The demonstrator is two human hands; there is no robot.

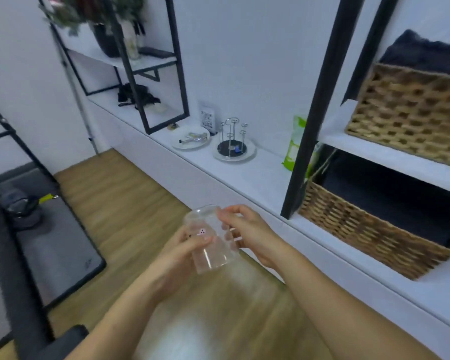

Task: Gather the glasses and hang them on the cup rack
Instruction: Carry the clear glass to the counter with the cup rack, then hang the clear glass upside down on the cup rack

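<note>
A long white counter (244, 183) is seen running from the far left to the near right, above a wooden floor (120, 203). Black-framed shelving (320, 100) is stood on the counter. Two woven baskets are kept at the counter's right end: the upper basket (411, 118) is set on a white shelf and filled with dark cloth, and the lower basket (369, 229) is placed on the counter itself, near its front edge. A green packet (295, 144) is propped behind the black upright, toward the counter's back edge. Near the middle of the counter the wire cup rack (233, 137) is stood upright on a round plate, with all its pegs seen bare. Just to its left a white plate (191, 139) with small items is laid, and a small card (207, 116) is leaned at the back edge behind it. In front of the counter, over the floor and well apart from the rack, a clear glass (209, 240) with a small pink mark is held tilted between both hands. The left hand (179, 253) is wrapped about its side, fingers clamped on it. The right hand (250, 235) is closed on the opposite side, fingertips pressed to the glass near its upper end.
</note>
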